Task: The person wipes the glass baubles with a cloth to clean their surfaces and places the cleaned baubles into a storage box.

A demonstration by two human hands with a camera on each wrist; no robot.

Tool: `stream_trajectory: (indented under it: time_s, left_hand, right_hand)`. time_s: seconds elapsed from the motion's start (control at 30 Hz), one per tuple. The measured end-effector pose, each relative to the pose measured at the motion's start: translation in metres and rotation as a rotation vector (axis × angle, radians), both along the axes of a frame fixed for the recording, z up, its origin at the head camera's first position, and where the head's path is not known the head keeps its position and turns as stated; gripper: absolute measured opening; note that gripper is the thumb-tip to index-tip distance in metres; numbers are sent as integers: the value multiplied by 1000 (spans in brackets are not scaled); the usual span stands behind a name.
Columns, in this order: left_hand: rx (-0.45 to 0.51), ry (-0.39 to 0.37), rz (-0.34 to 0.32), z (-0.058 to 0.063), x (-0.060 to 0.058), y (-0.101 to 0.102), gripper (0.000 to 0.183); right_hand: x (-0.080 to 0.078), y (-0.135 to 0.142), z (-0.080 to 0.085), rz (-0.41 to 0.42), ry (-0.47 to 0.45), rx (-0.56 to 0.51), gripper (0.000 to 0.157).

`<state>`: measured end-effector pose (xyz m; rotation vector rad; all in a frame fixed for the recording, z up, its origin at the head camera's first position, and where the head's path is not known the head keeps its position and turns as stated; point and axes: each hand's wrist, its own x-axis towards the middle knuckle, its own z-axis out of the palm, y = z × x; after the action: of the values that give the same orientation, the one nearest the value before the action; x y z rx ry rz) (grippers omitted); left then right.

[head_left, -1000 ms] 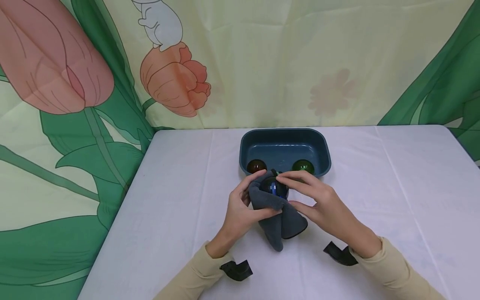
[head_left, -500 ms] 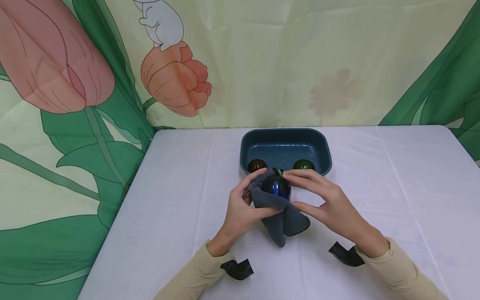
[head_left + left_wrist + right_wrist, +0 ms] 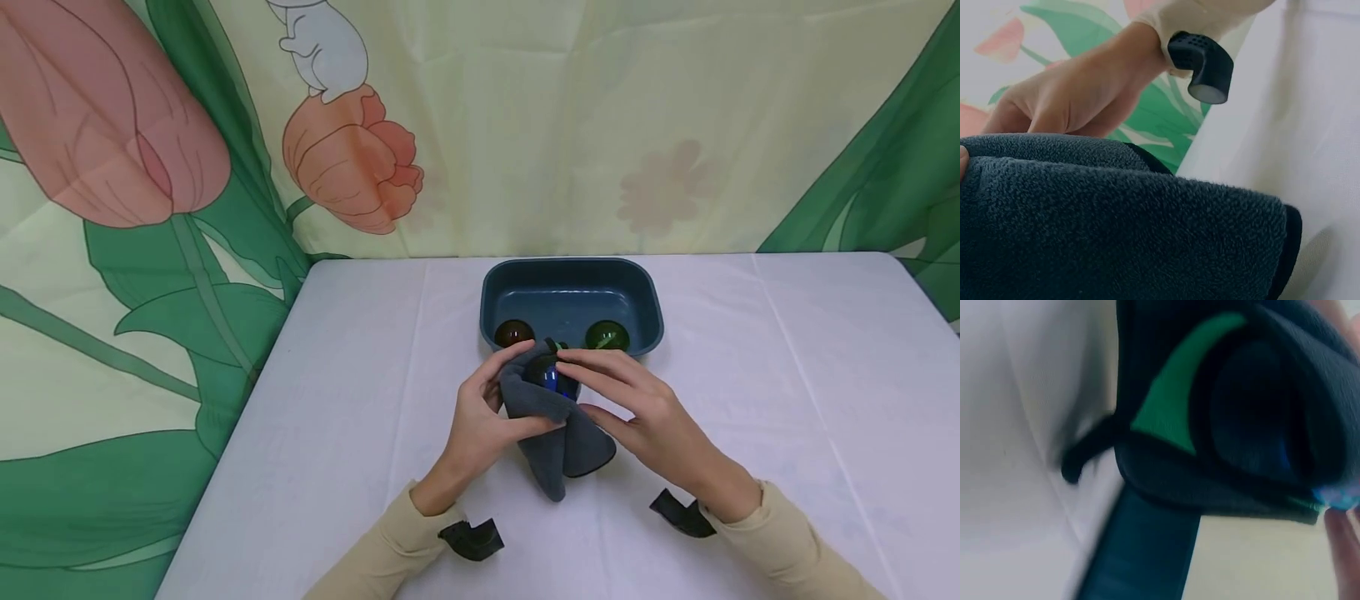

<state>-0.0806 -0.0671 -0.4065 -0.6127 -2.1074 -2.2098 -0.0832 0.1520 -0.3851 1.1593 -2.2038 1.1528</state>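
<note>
My left hand (image 3: 480, 429) grips a dark grey-blue towel (image 3: 538, 406), thumb in front and fingers behind. Folded up around a shiny dark blue ball (image 3: 542, 372), the towel leaves its upper right side bare. My right hand (image 3: 656, 412) pinches the ball from the right, fingertips on its top and thumb low beside the towel. In the left wrist view the plush towel (image 3: 1116, 225) fills the lower part, hiding the ball. A green patch on the towel (image 3: 1175, 394) and dark edging show in the right wrist view.
Just beyond the hands stands a dark blue rectangular tray (image 3: 570, 298). A dark red ball (image 3: 513, 332) and a green ball (image 3: 607, 335) lie at its near side. White cloth covers the table (image 3: 360, 367); a flower-printed curtain (image 3: 525, 125) hangs behind.
My right hand shifts slightly right, then back left, its fingers now further over the ball. The towel's hanging end swings a little with it. My left hand stays nearly still.
</note>
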Motion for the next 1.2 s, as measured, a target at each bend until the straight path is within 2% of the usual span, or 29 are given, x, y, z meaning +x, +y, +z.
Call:
stream_trajectory:
  time_s: [0.07, 0.17, 0.27, 0.33, 0.4, 0.5, 0.63, 0.7, 0.83, 1.0, 1.07, 1.2]
  left_hand:
    - [-10, 1, 5, 0, 0, 0, 78]
    - [-18, -1, 8, 1, 0, 0, 78]
    - [-22, 4, 15, 1, 1, 0, 77]
    - [-19, 8, 20, 1, 2, 0, 76]
    - [-16, 12, 27, 0, 2, -1, 76]
    - [-13, 16, 33, -1, 1, -1, 74]
    - [-3, 16, 35, -2, 1, -2, 71]
    - [3, 14, 31, -2, 1, -2, 71]
    - [-1, 2, 18, -3, 2, -1, 71]
    - [-11, -6, 12, -3, 2, -1, 73]
    - [-12, -9, 9, -3, 2, -1, 74]
    - [-18, -11, 4, -2, 3, -2, 77]
  right_hand:
    - [3, -2, -1, -33, -85, -26, 48]
    - [5, -4, -1, -65, -198, -76, 69]
    - [6, -4, -2, -67, -232, -88, 67]
    - [5, -3, -1, -57, -211, -67, 67]
    - [4, 0, 0, -41, -170, -37, 60]
    - [0, 3, 3, -10, -46, 11, 50]
    - [-5, 4, 5, 49, 95, 64, 47]
    - [-6, 3, 4, 65, 122, 85, 45]
    - [-5, 2, 2, 46, 131, 101, 44]
    - [-1, 2, 1, 21, 86, 97, 46]
    - [0, 1, 1, 5, 28, 87, 44]
    - [1, -1, 0, -26, -150, 32, 68]
